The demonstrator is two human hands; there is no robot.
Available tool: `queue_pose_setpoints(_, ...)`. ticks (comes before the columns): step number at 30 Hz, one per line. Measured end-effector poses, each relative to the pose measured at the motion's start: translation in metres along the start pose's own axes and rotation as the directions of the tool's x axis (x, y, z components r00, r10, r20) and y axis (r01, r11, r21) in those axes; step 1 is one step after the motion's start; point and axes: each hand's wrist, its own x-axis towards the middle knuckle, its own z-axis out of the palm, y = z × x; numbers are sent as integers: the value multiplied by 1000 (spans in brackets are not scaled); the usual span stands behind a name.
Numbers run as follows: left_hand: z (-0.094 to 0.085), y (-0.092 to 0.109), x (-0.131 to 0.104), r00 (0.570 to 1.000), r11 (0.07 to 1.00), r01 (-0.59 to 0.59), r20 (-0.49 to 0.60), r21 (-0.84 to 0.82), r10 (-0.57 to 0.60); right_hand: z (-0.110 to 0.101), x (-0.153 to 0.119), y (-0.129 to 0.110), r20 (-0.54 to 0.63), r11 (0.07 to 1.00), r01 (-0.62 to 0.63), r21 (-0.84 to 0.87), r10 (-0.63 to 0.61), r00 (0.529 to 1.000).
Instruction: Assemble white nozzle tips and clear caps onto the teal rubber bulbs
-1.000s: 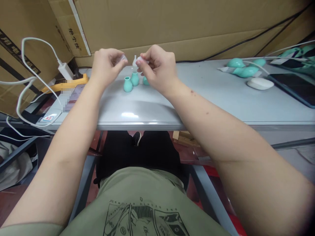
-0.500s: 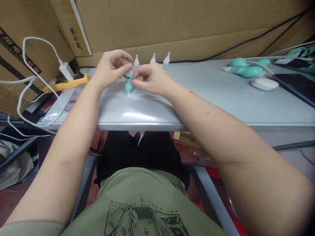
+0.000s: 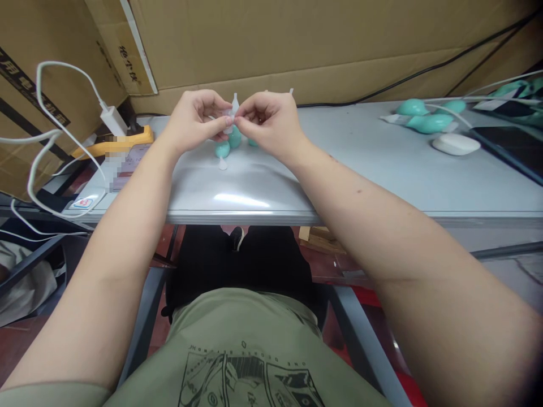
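Observation:
My left hand (image 3: pixel 198 118) pinches a small translucent plastic piece (image 3: pixel 228 125) above the tabletop. My right hand (image 3: pixel 274 120) is closed in a pinch, its thumb and forefinger at that piece; what lies between them is too small to make out. Below my left fingers a teal rubber bulb (image 3: pixel 222 150) sits on the table, a small white tip (image 3: pixel 223 164) in front of it. Another teal bulb (image 3: pixel 235 138) stands just behind, and a third is mostly covered by my right hand. An upright translucent nozzle (image 3: pixel 235 103) shows between the hands.
At the right lie several teal bulbs (image 3: pixel 430 123), a white rounded case (image 3: pixel 456 144) and a dark tablet-like device (image 3: pixel 509 148). To the left are a white charger (image 3: pixel 114 121) with cables, a yellow tool (image 3: pixel 131 141) and a phone. Cardboard (image 3: pixel 297 45) walls the back.
My right hand has moved up and back from the front bulb to meet my left fingertips. It now covers more of the nozzles behind. The left hand has stayed nearly in place.

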Motion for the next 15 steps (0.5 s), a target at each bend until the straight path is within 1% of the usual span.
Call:
queue_pose_setpoints(2,-1,-1,0,1000,999,15,7,39,-15,0,0,1,16,1000,3,0,-3,1000)
queue_pose_setpoints(4,-4,-1,0,1000,997,11,5,82,-12,-1,1,4,38,1000,-8,5,8,999)
queue_pose_setpoints(6,-8,0,0,1000,992,-1,27,129,-2,-1,3,9,52,1000,-13,25,11,999)
queue_pose_setpoints(9,-13,3,-4,995,981,-9,96,194,-9,-3,7,14,-5,999,-2,50,3,1000)
queue_pose_setpoints(11,-15,5,-6,991,976,-9,133,218,-21,-4,10,15,-40,1000,-2,24,3,999)
queue_pose_setpoints(15,-18,4,-9,984,969,-3,173,248,-41,-7,10,14,-32,999,9,-34,-10,999)
